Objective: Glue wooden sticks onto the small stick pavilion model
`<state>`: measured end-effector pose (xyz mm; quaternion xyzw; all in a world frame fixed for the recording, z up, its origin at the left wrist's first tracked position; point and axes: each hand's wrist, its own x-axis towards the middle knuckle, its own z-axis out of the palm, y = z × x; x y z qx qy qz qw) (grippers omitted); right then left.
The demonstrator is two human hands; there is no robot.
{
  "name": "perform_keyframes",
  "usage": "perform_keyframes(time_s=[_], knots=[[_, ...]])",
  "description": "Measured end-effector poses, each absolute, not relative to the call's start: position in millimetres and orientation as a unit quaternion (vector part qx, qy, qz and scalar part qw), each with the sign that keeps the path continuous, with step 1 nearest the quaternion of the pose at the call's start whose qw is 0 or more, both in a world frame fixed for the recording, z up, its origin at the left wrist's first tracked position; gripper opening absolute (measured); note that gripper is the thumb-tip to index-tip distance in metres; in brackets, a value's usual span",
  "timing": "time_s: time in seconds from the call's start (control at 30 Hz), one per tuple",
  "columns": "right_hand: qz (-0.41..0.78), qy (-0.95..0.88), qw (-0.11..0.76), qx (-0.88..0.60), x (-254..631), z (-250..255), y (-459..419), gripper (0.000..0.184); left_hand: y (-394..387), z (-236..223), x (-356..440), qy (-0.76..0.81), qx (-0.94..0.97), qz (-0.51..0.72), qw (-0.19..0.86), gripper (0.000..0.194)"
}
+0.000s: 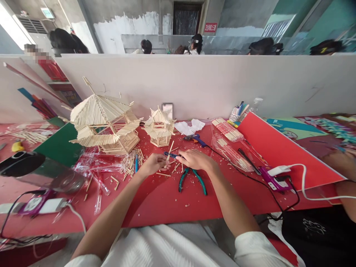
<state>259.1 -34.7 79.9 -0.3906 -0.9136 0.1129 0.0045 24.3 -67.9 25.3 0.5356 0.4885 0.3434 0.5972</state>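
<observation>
Pinched in the fingers of my left hand [155, 164] is a thin wooden stick [170, 150], tilted upward. My right hand [196, 159] is closed on a slim dark-blue tool [170, 154], its tip close to the stick; its exact kind is hard to make out. Green-handled pliers [200, 178] lie just below my right hand, handles spread. Loose sticks and cut bits [130, 165] are scattered around both hands. Behind them stand a small stick pavilion [158, 128] and, to its left, a larger stick pavilion [100, 118].
A blue glue gun [196, 139] with a black cable lies behind my right hand. Packs of sticks [226, 129] and a red board [283, 152] are at right, near a purple power strip [275, 180]. A clear bottle [66, 181] lies left. A white partition [205, 85] closes the back.
</observation>
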Motion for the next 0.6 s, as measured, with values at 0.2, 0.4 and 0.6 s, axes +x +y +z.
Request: perform_keyframes(time_s=[0.2, 0.4, 0.6], knots=[[0.107, -0.914, 0.004, -0.391, 261.0, 75.6, -30.8, 0.044, -68.2, 30.4, 22.0, 0.478, 0.553, 0.331, 0.597, 0.049], [0.099, -0.903, 0.069, -0.412, 276.4, 72.8, -21.7, 0.043, -67.6, 31.5, 9.9, 0.471, 0.622, 0.291, 0.553, 0.041], [0.097, -0.881, 0.135, -0.443, 293.1, 73.3, -12.2, 0.041, -59.7, 23.8, 7.6, 0.561, 0.708, 0.315, 0.292, 0.026]])
